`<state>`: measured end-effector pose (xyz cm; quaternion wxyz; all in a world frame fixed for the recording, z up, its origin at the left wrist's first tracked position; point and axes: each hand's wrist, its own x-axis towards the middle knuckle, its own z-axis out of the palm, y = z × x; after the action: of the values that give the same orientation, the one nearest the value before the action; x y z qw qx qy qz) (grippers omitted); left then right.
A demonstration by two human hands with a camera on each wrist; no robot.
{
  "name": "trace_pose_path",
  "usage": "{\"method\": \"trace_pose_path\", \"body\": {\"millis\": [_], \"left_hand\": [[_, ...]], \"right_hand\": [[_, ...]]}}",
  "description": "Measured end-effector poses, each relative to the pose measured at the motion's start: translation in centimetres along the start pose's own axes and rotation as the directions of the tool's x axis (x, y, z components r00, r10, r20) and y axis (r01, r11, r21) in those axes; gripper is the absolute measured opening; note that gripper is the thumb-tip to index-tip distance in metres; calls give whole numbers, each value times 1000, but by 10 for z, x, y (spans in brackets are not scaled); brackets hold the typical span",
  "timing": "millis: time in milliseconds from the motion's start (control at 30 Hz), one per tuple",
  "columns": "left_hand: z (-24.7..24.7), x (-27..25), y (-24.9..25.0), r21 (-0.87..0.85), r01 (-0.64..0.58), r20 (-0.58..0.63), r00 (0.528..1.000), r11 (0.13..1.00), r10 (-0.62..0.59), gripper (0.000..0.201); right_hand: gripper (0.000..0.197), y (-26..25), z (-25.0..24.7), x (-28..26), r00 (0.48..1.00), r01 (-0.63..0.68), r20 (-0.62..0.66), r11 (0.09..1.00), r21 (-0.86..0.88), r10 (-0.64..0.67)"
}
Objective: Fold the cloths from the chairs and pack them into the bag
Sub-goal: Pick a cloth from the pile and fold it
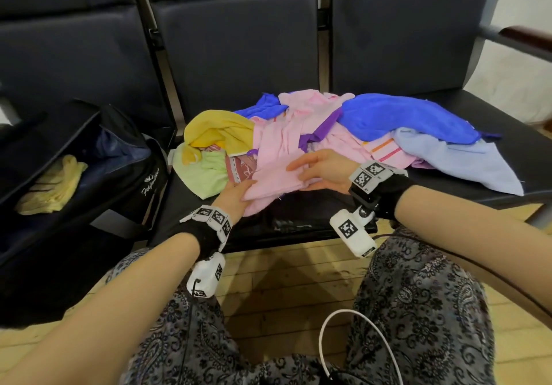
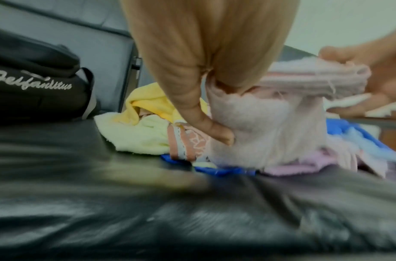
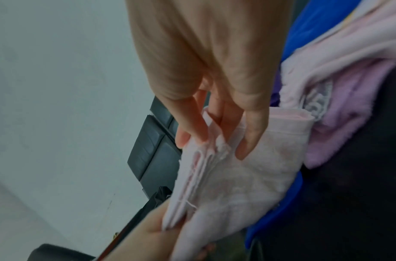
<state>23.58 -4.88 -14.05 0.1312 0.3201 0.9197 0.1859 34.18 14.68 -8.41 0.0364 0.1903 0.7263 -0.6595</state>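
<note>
A folded pale pink cloth (image 1: 274, 183) (image 2: 259, 123) (image 3: 248, 185) is held just above the front of the black chair seat (image 1: 313, 214), between my two hands. My left hand (image 1: 236, 195) (image 2: 217, 128) grips its left end, thumb pressed on the fabric and the fingers hidden under it. My right hand (image 1: 313, 168) (image 3: 214, 141) pinches the stacked layers at the right end. The open black bag (image 1: 119, 175) (image 2: 36, 88) stands on the seat to the left, with a pale yellow cloth (image 1: 50, 184) inside.
A loose pile lies behind the hands: yellow (image 1: 218, 131), light green (image 1: 206, 172), pink (image 1: 298, 128), dark blue (image 1: 403, 119) and light blue (image 1: 466, 163) cloths. Dark chair backs (image 1: 239, 41) rise behind. A chair armrest (image 1: 525, 35) is at the far right. Wooden floor (image 1: 283, 280) lies below.
</note>
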Motion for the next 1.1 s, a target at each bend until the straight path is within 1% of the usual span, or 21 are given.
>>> {"method": "trace_pose_path", "body": {"millis": [67, 167, 200, 267, 300, 367, 433, 500, 533, 567, 633, 667, 733, 767, 800, 867, 900, 933, 967, 1000, 1100], "left_hand": [[-8, 3, 0, -19, 3, -57, 998, 1000, -4, 41], [-29, 5, 8, -118, 97, -138, 984, 988, -114, 38], [-36, 6, 11, -155, 116, -149, 979, 981, -140, 38], [-52, 9, 14, -281, 114, -126, 980, 953, -155, 46], [-61, 10, 16, -413, 108, -141, 974, 904, -180, 49], [-80, 10, 17, -640, 46, -221, 945, 767, -241, 38], [-99, 7, 23, -685, -10, -257, 939, 728, -229, 23], [-115, 8, 27, -654, -75, -310, 935, 753, -175, 23], [-122, 8, 27, -631, -97, -346, 923, 770, -167, 25], [-130, 7, 27, -607, -100, -371, 913, 789, -170, 27], [-144, 8, 28, -606, -104, -414, 888, 788, -201, 25], [-150, 6, 27, -596, -100, -437, 873, 797, -217, 21], [-158, 3, 27, -526, -66, -481, 845, 848, -233, 18], [-158, 2, 26, -474, -53, -494, 842, 879, -216, 18], [-156, 1, 24, -422, -39, -482, 856, 906, -188, 24], [-148, -2, 21, -273, -14, -437, 893, 962, -111, 45], [-142, -1, 18, -162, 0, -416, 907, 987, -69, 50], [-136, -1, 15, -52, 15, -398, 917, 999, -35, 48], [-130, 1, 13, 20, 22, -391, 920, 1000, -13, 39], [-125, 2, 11, 39, 20, -392, 920, 999, -3, 30], [-120, 6, 8, 13, 64, -366, 929, 998, -55, 19]], "right_hand": [[29, -7, -1, 2, 999, 36, -10, 998, -59, -37], [27, -19, -2, 9, 989, 126, -51, 978, -164, -136], [28, -24, -3, 11, 983, 158, -68, 971, -180, -173], [30, -37, -8, 14, 970, 188, -114, 963, -191, -212], [30, -44, -11, 16, 965, 199, -134, 961, -193, -227], [31, -59, -16, 17, 955, 232, -147, 958, -167, -257], [32, -73, -18, 17, 955, 250, -144, 965, -74, -259], [35, -84, -16, 17, 955, 261, -142, 965, -19, -261], [36, -89, -14, 17, 957, 260, -140, 966, 11, -256], [36, -94, -11, 17, 961, 252, -132, 966, 65, -242], [33, -101, -7, 13, 968, 241, -105, 956, 166, -226], [32, -103, -6, 13, 962, 270, -83, 954, 127, -261], [35, -103, -5, 12, 923, 377, -51, 923, -79, -381], [41, -100, -3, 13, 923, 376, -50, 920, -107, -383], [44, -95, 0, 14, 929, 360, -54, 927, -107, -367], [38, -83, 4, 24, 914, 351, -120, 906, -238, -386], [34, -76, 7, 31, 910, 325, -163, 900, -290, -381], [30, -71, 9, 37, 911, 291, -200, 905, -309, -362], [23, -66, 13, 42, 914, 258, -231, 919, -299, -332], [16, -61, 16, 47, 920, 225, -245, 923, -312, -307], [16, -52, 22, 60, 923, 198, -237, 901, -387, -304]]}}
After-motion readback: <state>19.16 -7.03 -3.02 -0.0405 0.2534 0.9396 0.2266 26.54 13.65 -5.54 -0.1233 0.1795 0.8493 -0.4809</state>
